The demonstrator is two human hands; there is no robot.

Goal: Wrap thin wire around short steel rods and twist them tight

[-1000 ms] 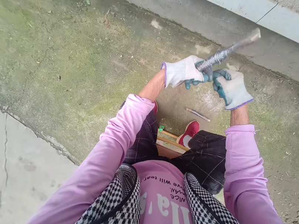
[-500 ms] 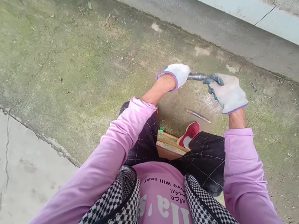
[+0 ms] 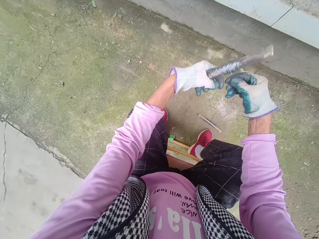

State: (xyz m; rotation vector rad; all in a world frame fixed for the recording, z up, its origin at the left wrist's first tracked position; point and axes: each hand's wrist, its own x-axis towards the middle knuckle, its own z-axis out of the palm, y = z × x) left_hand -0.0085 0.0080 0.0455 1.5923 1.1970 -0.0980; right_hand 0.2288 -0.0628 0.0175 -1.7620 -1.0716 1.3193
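Observation:
Both my hands wear white knit gloves with teal palms. My left hand (image 3: 194, 77) is closed around the lower end of a grey metal rod wound with wire (image 3: 236, 64), which points up and to the right, its far tip blurred. My right hand (image 3: 250, 94) is just right of the rod, palm turned toward it, fingers curled and apart, holding nothing; it looks clear of the rod. A second short rod (image 3: 209, 122) lies on the ground below my hands, beyond my red shoe (image 3: 202, 140).
I sit on a low wooden stool (image 3: 182, 155) on mossy, dirty concrete (image 3: 67, 54). A cracked paler slab (image 3: 4, 176) lies at the lower left. A raised concrete kerb (image 3: 254, 9) runs along the top. Bits of debris litter the ground at right.
Half a second ago both hands gripped the rod held level. Now the right hand has let go and opened, and the left hand has swung the rod's free end up and right.

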